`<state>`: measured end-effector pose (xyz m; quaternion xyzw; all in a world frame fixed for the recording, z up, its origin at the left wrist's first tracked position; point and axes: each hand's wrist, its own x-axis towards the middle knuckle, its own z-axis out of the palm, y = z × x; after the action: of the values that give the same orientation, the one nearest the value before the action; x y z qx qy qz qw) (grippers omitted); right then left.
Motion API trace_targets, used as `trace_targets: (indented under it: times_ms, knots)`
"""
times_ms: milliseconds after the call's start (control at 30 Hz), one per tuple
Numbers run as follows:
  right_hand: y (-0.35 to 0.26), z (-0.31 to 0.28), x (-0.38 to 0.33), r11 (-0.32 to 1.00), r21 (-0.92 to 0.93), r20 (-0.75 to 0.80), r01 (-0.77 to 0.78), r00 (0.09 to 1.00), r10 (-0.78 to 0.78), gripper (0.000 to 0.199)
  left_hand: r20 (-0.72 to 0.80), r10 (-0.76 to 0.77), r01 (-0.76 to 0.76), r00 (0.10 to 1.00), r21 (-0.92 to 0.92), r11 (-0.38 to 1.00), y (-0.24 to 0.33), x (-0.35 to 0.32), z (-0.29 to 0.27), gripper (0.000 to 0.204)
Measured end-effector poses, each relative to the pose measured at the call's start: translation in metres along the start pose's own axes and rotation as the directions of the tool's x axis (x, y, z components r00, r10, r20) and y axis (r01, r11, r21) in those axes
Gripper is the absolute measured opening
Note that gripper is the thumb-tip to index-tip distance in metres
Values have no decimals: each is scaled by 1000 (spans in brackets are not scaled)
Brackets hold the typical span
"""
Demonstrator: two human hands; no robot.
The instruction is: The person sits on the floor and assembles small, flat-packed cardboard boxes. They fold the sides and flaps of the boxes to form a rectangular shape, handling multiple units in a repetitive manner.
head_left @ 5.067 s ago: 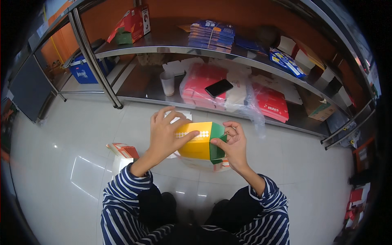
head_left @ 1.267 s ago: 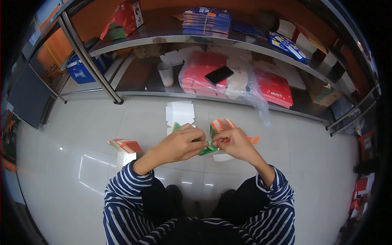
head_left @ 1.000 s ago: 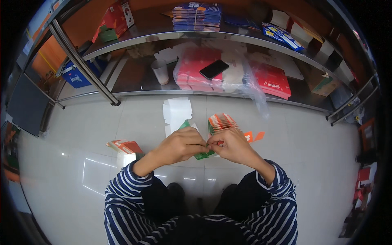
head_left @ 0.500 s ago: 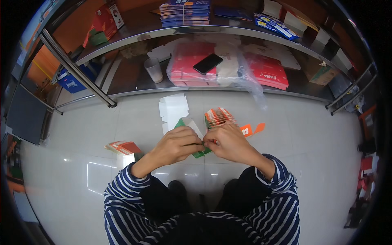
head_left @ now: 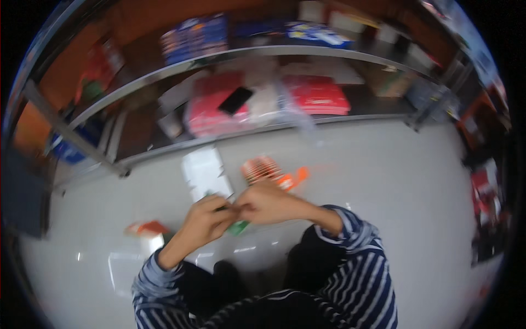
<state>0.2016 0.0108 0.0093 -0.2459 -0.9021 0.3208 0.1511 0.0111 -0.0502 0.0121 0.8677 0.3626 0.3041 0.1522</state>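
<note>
Green card (head_left: 236, 226) is pinched at the frame's centre between the left hand (head_left: 205, 219) and right hand (head_left: 263, 202), fingertips meeting so both can work one edge, above white card (head_left: 205, 174) and orange pieces (head_left: 271, 171) on the floor (head_left: 383, 181).

Green piece (head_left: 236, 227) mostly behind fingers (head_left: 222, 205)

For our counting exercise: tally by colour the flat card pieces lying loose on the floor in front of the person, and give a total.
White card pieces: 1
Orange striped card pieces: 1
Plain orange card pieces: 1
Orange-and-white folded pieces: 1
Total: 4
Blur may hide more; the green piece in the hands is not counted.
</note>
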Motion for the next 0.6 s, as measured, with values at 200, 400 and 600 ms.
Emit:
trace_targets:
  times_ms: [200, 400, 600]
  knots:
    - [7, 21, 12, 996, -63, 64, 64, 996, -60, 28, 4, -230, 230, 973, 6, 973, 8, -1, 11, 19]
    - [1, 23, 7, 999, -37, 33, -16, 999, 17, 26, -19, -479, 467, 877, -193, 863, 22, 1, 11, 45]
    - [-7, 24, 15, 998, -57, 84, 0, 996, 5, 26, 257, -316, 377, 913, -239, 895, -26, -25, 6, 56]
